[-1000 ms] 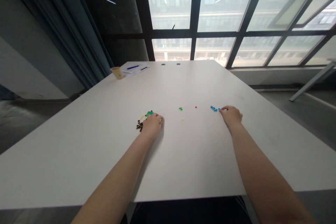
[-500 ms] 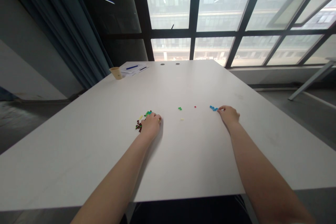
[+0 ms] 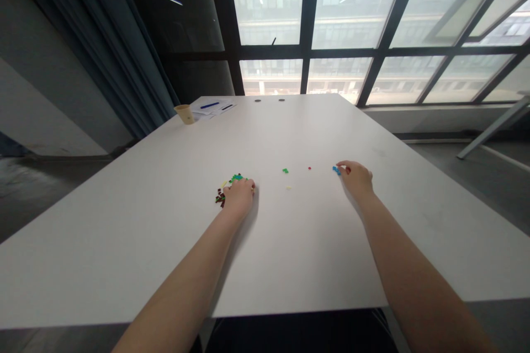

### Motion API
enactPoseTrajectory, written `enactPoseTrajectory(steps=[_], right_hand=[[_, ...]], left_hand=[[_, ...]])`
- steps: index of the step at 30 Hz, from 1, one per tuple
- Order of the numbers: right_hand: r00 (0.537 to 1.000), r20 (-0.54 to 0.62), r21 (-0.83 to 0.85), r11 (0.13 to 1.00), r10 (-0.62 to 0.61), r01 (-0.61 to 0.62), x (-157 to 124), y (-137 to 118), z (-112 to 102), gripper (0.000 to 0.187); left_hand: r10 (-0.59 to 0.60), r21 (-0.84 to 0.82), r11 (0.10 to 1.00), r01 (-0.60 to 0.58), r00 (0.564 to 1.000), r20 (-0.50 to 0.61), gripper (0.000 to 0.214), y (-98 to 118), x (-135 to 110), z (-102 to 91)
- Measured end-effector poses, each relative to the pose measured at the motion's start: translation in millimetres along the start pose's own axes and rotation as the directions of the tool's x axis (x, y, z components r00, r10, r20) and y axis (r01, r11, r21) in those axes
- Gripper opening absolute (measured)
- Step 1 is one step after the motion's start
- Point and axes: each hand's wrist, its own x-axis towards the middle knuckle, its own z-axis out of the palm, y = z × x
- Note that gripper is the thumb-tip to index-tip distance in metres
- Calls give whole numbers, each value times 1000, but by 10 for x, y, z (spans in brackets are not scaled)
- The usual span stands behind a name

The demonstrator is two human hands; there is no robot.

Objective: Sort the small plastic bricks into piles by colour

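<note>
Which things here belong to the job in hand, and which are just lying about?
Likely in use:
blue pieces, at the right hand
mixed-colour pieces, by the left hand
green pieces, red piece, pale yellow piece, between the hands

Probably just lying about:
tan cup
papers
blue pen

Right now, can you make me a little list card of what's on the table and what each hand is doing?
Left hand: partly covering a mixed pile of tiny brown, green and yellow pieces; its grip is hidden
Right hand: at the blue pieces; too small to tell if it holds one
Between hands: green pieces, red piece, pale yellow piece
Far left: tan cup near papers and a blue pen
Table: white
</note>
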Motion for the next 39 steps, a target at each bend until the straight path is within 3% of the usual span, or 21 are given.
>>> enactPoseTrajectory(steps=[4, 25, 28, 31, 33, 35, 37, 39], right_hand=[[999, -2, 12, 999, -52, 53, -17, -30, 21, 22], [995, 23, 44, 995, -96, 95, -50, -87, 32, 24], [991, 38, 59, 990, -127, 125, -79, -136, 28, 24], [979, 69, 81, 979, -191, 185, -128, -219, 6, 24], [968, 78, 105, 968, -237, 228, -169, -286, -14, 24], [955, 83, 127, 954, -283, 272, -210, -351, -30, 24], [942, 85, 147, 940, -324, 309, -247, -405, -38, 24], [930, 86, 162, 926, -357, 340, -274, -445, -38, 23]], left_hand=[[0, -14, 1000, 0, 1000, -10, 22, 8, -3, -1], [53, -104, 993, -58, 997, -48, 16, 12, 12, -16], [38, -169, 984, -49, 997, -66, 15, -1, 30, 4], [40, -348, 935, -72, 994, -99, 18, -5, 57, 33], [50, -542, 834, -106, 992, -117, 18, 18, 67, 37], [46, -767, 634, -92, 996, -82, 19, 67, 57, 15], [53, -949, 314, 44, 997, 63, 23, 132, 25, -32], [135, -967, -49, 251, 961, 242, 25, 195, -24, -93]])
